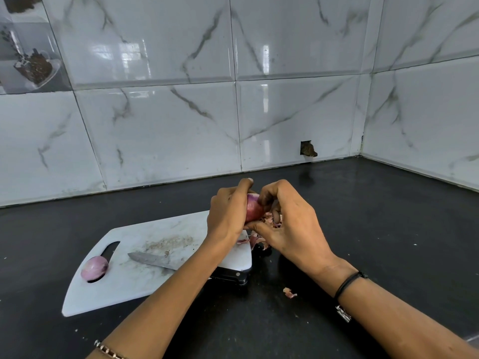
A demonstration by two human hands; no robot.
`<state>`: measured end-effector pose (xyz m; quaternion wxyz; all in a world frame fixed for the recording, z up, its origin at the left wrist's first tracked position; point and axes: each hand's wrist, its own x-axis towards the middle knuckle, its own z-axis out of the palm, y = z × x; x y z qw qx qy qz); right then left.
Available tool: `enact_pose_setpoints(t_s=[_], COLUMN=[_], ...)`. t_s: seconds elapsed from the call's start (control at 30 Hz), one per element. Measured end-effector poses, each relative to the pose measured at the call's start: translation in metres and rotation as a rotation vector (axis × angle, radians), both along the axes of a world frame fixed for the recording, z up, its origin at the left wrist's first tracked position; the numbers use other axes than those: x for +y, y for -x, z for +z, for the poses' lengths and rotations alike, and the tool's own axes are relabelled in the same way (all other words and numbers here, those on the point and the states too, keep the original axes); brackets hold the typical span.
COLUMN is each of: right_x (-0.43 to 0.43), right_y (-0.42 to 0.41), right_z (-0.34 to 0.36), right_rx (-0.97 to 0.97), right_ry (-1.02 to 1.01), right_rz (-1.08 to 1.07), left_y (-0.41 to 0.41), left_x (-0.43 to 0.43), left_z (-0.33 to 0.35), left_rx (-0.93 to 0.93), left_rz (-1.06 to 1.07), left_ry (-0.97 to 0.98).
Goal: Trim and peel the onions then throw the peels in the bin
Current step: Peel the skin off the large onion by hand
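Note:
A red onion (253, 208) is held in the air above the right end of the white cutting board (145, 278). My left hand (228, 212) grips it from the left, thumb under it. My right hand (287, 224) holds it from the right, fingertips curled onto its top. Loose pink peels (255, 240) lie under my hands at the board's right edge. A peeled, pale purple onion (94, 267) rests on the board's left end by the handle slot. A knife lies across the board, blade (151, 260) pointing left, black handle (230, 275) partly hidden under my left forearm.
One peel scrap (289, 293) lies on the black countertop (363, 229) in front of the board. White marble-look tiled walls (181, 125) close off the back and right, meeting in a corner. No bin is in view.

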<state>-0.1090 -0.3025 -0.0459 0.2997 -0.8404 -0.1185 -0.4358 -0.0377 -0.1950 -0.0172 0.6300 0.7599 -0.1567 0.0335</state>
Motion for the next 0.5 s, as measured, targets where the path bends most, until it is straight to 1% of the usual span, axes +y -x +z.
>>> enact_pose_setpoints(t_s=[0.27,0.5], right_x=[-0.0021,-0.0028], right_y=[-0.0016,-0.0023], right_z=[-0.002,-0.0029], right_rx=[0.031,0.026], right_ry=[0.006,0.034], right_rz=[0.005,0.0], left_y=[-0.0032,0.0008], left_x=[-0.0016,-0.0014], left_z=[-0.005,-0.0046], left_rx=[-0.145,-0.149], left_rz=[0.122,0.127], left_ry=[-0.143,-0.176])
